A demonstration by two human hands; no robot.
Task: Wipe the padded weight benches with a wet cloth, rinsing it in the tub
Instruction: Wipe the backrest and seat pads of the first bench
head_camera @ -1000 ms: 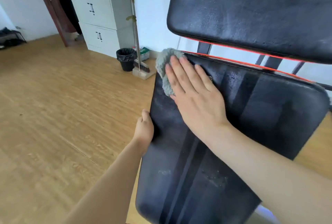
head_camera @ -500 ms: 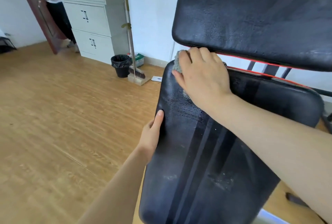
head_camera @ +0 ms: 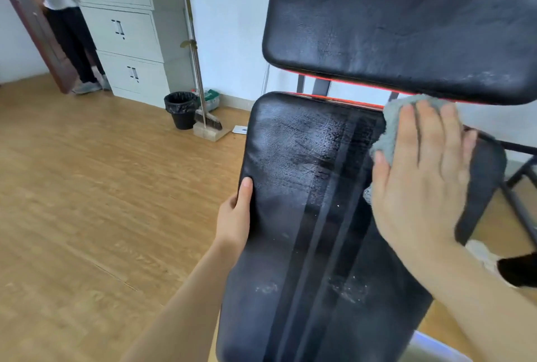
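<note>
Grey cloth under the fingers: right fingers are lying straight and close together, pressing the cloth flat onto the top right corner of the lower pad; fleece is poking out past the fingertips and beside the thumb.
Right hand: pressing with an open palm, not gripping the cloth.
Left hand: gripping the pad's left edge, thumb lying along the top face, the other fingers hiding underneath.
Lower pad: shining wet across its upper part, while white flecks are sitting unwiped nearer the person.
Upper pad: hanging just above the cloth, looking dusty at its lower right.
Tub: not showing in this view.
Risk: since nothing is pinching the cloth, it is likely sliding free off the right edge if the stroke is running on; knuckles are risking a knock on the upper pad; a cloth going dry is only smearing the flecks.
Change: half a second back the right hand was curling over the cloth at the top left corner; now it is lying flat at the right, and the wet sheen is reaching wider.
</note>
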